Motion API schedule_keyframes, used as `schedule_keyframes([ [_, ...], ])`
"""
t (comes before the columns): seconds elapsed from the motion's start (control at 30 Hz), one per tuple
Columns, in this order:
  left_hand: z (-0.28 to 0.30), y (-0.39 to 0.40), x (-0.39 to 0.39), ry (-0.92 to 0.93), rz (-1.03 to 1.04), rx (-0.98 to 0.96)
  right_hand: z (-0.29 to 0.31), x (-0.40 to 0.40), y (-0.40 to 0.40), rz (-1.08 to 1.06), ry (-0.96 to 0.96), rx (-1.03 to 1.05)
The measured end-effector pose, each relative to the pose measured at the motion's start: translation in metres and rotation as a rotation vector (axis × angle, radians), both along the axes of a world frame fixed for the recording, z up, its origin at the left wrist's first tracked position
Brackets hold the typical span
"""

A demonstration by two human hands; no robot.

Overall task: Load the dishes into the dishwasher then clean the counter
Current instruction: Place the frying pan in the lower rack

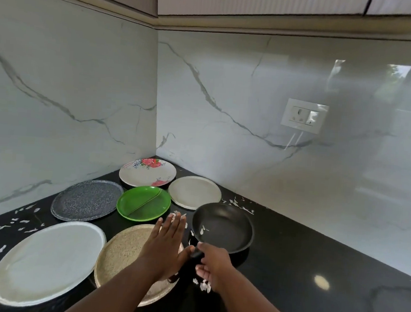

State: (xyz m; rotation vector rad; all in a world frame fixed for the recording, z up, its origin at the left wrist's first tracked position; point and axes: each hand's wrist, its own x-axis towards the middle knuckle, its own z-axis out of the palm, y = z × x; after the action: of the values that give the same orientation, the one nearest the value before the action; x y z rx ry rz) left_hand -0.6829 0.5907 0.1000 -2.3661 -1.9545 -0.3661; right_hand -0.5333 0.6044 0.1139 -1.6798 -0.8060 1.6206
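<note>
Fingers of the right hand [212, 263] curl round the black handle [192, 259] of the frying pan [222, 227], while the left hand [165, 242] lies flat with straight fingers [173, 223] over the far edge of the tan plate [123, 252], holding nothing. The pan sits just beyond the right hand's knuckles, its bowl ahead and slightly right, with a few white scraps [203, 230] lying inside it. The left fingertips reach toward the gap between the pan and the green plate [143, 204], just beside the pan's near rim.

The main risk, as I judge it, is spilling: if the pan tilts as it lifts, those scraps could slide out onto the black counter [313, 270], adding to the bits already scattered there. A one-handed hold near the handle's root could also let the bowl dip. Swinging it left could knock the green plate or the grey plate [194, 192], both close by. No dishwasher is in view, so the carry path cannot be judged.
</note>
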Motion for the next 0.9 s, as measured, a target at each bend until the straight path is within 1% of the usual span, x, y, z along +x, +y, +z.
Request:
schedule_keyframes([
  [0.03,-0.001,0.003,0.0,0.018,0.031,-0.035,-0.003,-0.001,0.006,0.006,0.051,-0.047],
  [0.1,-0.002,0.01,0.001,0.004,0.091,-0.043,-0.009,-0.003,0.016,0.017,0.117,-0.118],
  [0.13,-0.008,0.012,0.002,0.001,0.093,-0.011,-0.012,-0.004,0.019,0.02,0.147,-0.144],
  [0.17,-0.013,0.013,0.002,-0.008,0.1,-0.042,-0.014,-0.005,0.022,0.017,0.174,-0.16],
  [0.27,-0.023,0.016,0.002,0.001,0.108,-0.028,-0.02,-0.005,0.025,-0.029,0.26,-0.196],
  [0.37,-0.025,0.021,0.002,-0.045,0.088,-0.086,-0.022,-0.003,0.026,-0.089,0.257,-0.186],
  [0.53,-0.019,0.045,0.002,-0.068,0.007,-0.059,-0.018,0.011,0.029,-0.237,0.232,-0.121],
  [0.63,-0.015,0.054,0.009,-0.097,-0.051,-0.042,-0.013,0.023,0.021,-0.296,0.081,0.015],
  [0.7,-0.014,0.053,0.016,-0.093,-0.084,-0.057,-0.004,0.033,0.013,-0.309,-0.066,0.089],
  [0.73,-0.014,0.051,0.019,-0.088,-0.106,-0.066,0.002,0.038,0.01,-0.302,-0.191,0.119],
  [0.77,-0.014,0.049,0.023,-0.095,-0.132,-0.069,0.008,0.044,0.006,-0.281,-0.359,0.151],
  [0.83,-0.015,0.046,0.029,-0.104,-0.167,-0.078,0.022,0.055,-0.005,-0.172,-0.741,0.2],
  [0.9,-0.014,0.046,0.036,-0.113,-0.183,-0.081,0.033,0.066,-0.019,-0.045,-1.032,0.258],
])
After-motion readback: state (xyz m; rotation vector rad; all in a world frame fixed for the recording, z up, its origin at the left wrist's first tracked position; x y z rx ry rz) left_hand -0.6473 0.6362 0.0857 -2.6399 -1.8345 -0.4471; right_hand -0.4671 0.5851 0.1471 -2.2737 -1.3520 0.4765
